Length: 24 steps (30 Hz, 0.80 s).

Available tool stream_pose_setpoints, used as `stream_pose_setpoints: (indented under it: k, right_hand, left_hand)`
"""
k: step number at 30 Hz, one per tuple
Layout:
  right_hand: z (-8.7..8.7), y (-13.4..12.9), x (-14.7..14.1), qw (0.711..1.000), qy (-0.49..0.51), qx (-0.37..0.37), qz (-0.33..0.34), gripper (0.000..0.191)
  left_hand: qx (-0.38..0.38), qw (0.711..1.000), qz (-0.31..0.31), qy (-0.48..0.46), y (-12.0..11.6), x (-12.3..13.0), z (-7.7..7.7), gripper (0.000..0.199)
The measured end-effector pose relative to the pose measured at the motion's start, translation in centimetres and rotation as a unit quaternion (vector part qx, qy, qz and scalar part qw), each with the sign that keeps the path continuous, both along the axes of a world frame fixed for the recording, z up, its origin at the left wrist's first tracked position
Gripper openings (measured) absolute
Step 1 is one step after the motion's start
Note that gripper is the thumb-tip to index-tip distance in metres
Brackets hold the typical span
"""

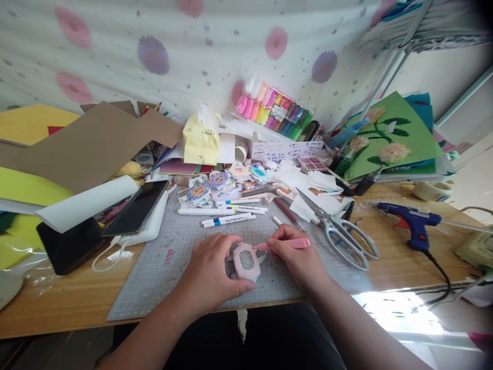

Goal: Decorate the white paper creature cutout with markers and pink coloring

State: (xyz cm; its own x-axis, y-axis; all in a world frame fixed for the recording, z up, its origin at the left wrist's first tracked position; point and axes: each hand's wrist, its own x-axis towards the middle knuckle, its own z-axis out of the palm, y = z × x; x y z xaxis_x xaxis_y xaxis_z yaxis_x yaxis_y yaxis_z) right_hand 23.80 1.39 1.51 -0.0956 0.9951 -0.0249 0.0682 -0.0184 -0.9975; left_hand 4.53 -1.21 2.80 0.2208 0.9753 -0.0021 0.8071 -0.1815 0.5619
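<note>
My left hand (pixel 211 267) grips a small pink paper craft piece (pixel 239 261) from its left side, thumb below and fingers above. The piece has a rounded square face with a grey centre, and pale tabs stick out around it. In my right hand (pixel 296 257) is a pink marker (pixel 289 243), pinched near its tip. That tip meets or almost touches the upper right edge of the pink piece; I cannot tell which. Just beyond my hands lie several white markers (pixel 228 220) on the grey cutting mat (pixel 154 277).
Finished-looking paper pieces (pixel 219 179) in blue, purple and peach lie at the back. Large scissors (pixel 342 231) rest on the right, beside a blue glue gun (pixel 414 221) with its cord. On the left are a phone (pixel 136 208), a white power bank (pixel 153 226) and cardboard (pixel 96 139).
</note>
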Motion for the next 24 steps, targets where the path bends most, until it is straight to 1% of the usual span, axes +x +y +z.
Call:
stream_pose_setpoints:
  k: [4,7,10,12,15,18,20,24]
  right_hand:
    - [-0.26,0.06,0.15,1.000,-0.026,0.012,-0.009,0.021]
    - [-0.44,0.10,0.28,1.000,-0.029,0.001,-0.010,0.022]
    - [-0.39,0.13,0.24,1.000,0.002,-0.011,-0.022,0.024]
    - [-0.27,0.14,0.14,1.000,-0.007,0.000,-0.026,0.021]
    - [-0.15,0.16,0.01,0.999,-0.036,0.002,-0.014,0.020]
    - [-0.13,0.20,-0.04,1.000,-0.009,-0.008,-0.016,0.023]
    - [-0.11,0.21,-0.06,1.000,-0.001,0.000,-0.013,0.022]
    - [-0.09,0.21,-0.06,0.999,-0.049,0.016,-0.006,0.020]
  left_hand:
    - [0.016,1.000,0.002,0.012,-0.07,0.19,-0.04,0.046]
    - [0.028,0.999,-0.001,0.021,-0.11,0.23,-0.34,0.042]
    - [0.032,0.999,-0.002,0.026,-0.10,0.18,-0.54,0.042]
    - [0.031,0.999,-0.003,0.026,-0.06,0.15,-0.54,0.042]
    - [0.027,0.999,-0.008,0.026,0.03,0.18,-0.37,0.042]
    - [0.023,0.999,-0.011,0.027,0.06,0.27,-0.18,0.043]
    - [0.023,0.999,-0.014,0.027,0.04,0.29,-0.20,0.043]
    - [0.033,0.999,-0.021,0.035,0.02,0.19,-0.52,0.046]
